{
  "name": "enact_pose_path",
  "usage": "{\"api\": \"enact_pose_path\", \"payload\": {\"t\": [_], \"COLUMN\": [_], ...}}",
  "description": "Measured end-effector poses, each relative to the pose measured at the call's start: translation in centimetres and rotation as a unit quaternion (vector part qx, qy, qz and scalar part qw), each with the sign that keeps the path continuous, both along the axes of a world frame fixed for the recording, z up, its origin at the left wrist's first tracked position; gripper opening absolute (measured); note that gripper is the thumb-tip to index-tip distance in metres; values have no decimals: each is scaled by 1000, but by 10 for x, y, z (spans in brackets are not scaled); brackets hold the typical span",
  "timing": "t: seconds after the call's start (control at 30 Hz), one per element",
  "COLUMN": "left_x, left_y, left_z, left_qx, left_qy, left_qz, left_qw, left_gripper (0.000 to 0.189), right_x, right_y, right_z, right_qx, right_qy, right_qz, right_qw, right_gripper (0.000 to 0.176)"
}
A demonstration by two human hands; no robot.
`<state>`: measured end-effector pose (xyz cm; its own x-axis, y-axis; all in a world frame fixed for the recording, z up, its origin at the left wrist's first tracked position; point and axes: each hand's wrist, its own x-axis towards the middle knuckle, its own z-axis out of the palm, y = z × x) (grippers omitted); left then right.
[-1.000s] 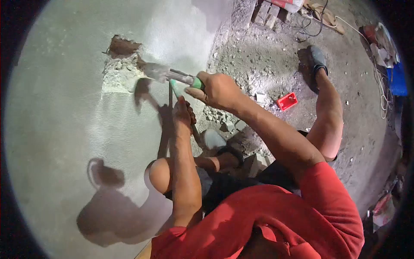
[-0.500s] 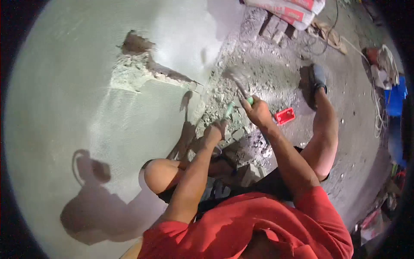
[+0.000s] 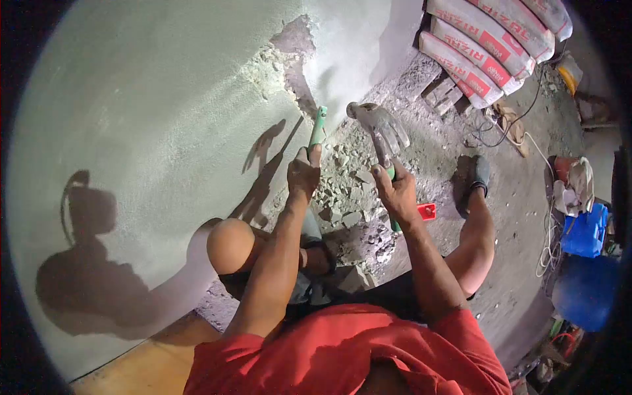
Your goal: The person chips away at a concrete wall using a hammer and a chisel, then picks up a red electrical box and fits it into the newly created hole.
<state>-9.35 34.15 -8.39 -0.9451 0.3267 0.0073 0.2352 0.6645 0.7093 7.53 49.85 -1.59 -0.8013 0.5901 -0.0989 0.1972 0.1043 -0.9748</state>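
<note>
My left hand (image 3: pixel 303 172) grips a green-handled chisel (image 3: pixel 318 126) that points up toward the grey plastered wall (image 3: pixel 145 118). My right hand (image 3: pixel 395 189) holds a hammer (image 3: pixel 380 126) by its green grip, its blurred metal head raised beside the chisel tip. Above both tools the wall has a broken patch (image 3: pixel 280 56) where the plaster is chipped away and brown material shows. I squat close to the wall, with a bare knee (image 3: pixel 230 245) under my left arm.
Rubble and plaster chips (image 3: pixel 352 191) litter the floor at the wall's foot. A small red box (image 3: pixel 426 210) lies by my right foot (image 3: pixel 479 172). Stacked cement bags (image 3: pixel 490 46) stand at the back, with cables (image 3: pixel 546 230) and blue containers (image 3: pixel 582 230) to the right.
Both hands dropped away from the hole to the rubble, then rose again with chisel and hammer. The view has swung, so the broken patch now sits higher and further right.
</note>
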Motion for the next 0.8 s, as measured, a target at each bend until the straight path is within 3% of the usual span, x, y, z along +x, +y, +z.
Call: {"api": "enact_pose_path", "payload": {"t": [0.23, 0.43, 0.47, 0.63, 0.7, 0.73, 0.77, 0.8], "left_x": [1, 5, 3, 1, 2, 4, 4, 4], "left_y": [1, 3, 4, 12, 18, 18, 18, 17], "left_z": [3, 11, 15, 11, 5, 24, 29, 31], "left_qx": [138, 162, 199, 161, 228, 203, 203, 181], "left_qy": [-32, -32, -48, -105, -113, -142, -143, -121], "left_qz": [19, 6, 7, 28, 30, 42, 42, 28], "left_qw": [990, 986, 979, 981, 967, 968, 968, 976], "left_gripper": [45, 40, 43, 49, 49, 50, 50, 48], "right_x": [14, -3, -6, -24, -34, -43, -51, -60], "right_y": [8, 10, 10, 3, -2, -5, -2, 2], "right_z": [21, 18, 20, 34, 37, 21, -3, -28], "right_qx": [48, 130, 122, 106, 33, 35, 35, 146], "right_qy": [0, 43, 39, 15, 60, 135, 134, 84], "right_qz": [11, 24, 36, 50, 56, 46, 46, 45], "right_qw": [999, 990, 991, 993, 996, 989, 989, 985], "right_gripper": [31, 30, 29, 31, 32, 30, 30, 31]}}
